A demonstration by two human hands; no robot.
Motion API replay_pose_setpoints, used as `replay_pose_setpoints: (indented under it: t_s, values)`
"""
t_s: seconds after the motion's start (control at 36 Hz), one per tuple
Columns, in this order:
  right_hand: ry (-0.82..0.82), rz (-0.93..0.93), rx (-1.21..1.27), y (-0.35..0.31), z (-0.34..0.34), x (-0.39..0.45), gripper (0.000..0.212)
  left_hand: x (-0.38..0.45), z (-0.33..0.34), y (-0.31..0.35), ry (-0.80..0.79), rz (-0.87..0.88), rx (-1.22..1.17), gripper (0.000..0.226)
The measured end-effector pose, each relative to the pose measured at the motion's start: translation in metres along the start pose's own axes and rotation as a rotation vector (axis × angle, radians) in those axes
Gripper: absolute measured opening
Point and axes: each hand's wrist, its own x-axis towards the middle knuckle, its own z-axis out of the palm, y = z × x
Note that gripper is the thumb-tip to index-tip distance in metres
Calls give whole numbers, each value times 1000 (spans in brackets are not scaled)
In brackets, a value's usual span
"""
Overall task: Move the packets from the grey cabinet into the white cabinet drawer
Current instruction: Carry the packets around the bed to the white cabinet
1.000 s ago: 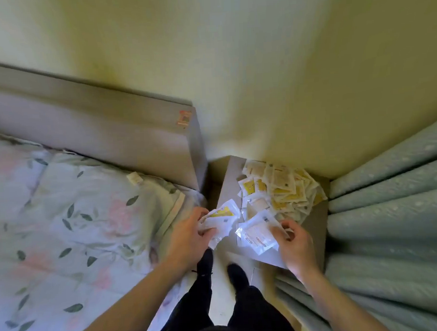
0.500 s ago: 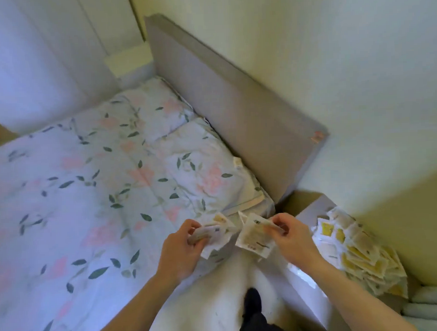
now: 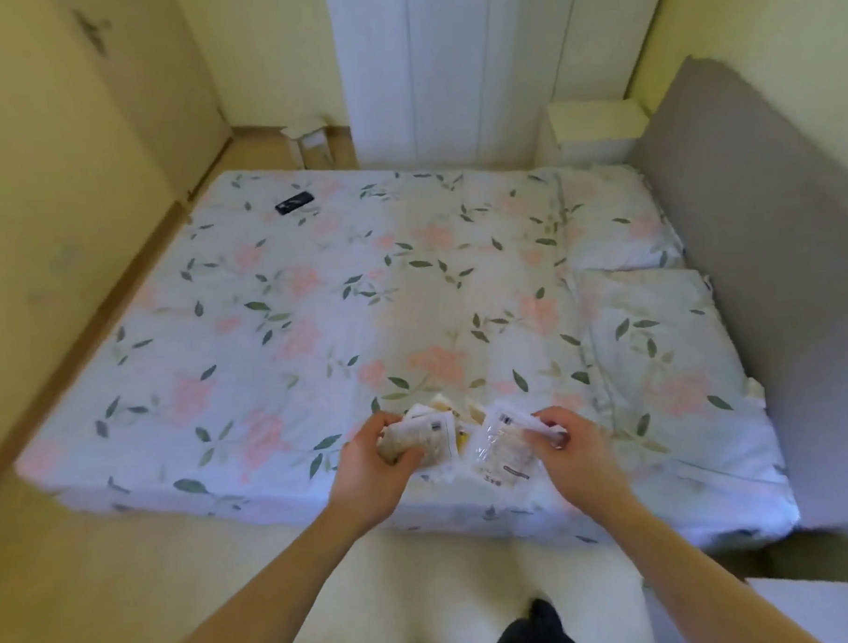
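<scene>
Packets (image 3: 429, 437) sit gripped in the left hand (image 3: 374, 462), more packets (image 3: 503, 446) pinched by the right hand (image 3: 571, 446).

This is a bedroom in someone's home. A wide bed (image 3: 364, 324) fills most of the floor, covered in a pale sheet printed with pink flowers and green leaves, with two matching pillows (image 3: 657, 359) laid against a plain grey headboard (image 3: 774, 257). Tall white wardrobe doors (image 3: 450, 67) stand at the far wall, a small white bedside cabinet (image 3: 593, 129) sits beside the headboard, and a dark phone (image 3: 294, 202) lies on the sheet.
</scene>
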Motion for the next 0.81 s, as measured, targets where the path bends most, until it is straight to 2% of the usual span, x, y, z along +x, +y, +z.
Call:
replay_pose_setpoints:
  t_s: [0.33,0.58,0.81]
  values:
    - [-310,-269,-57,-167,177,60,20,-2,-200,-91,382,-99,-173,19]
    - [-561,-427,-70,-273,344,105,17,7,-339,-158,624,-238,-224,17]
    - [-794,-573,-94,-378,497,120,23,-1,-462,-219,870,-347,-339,21]
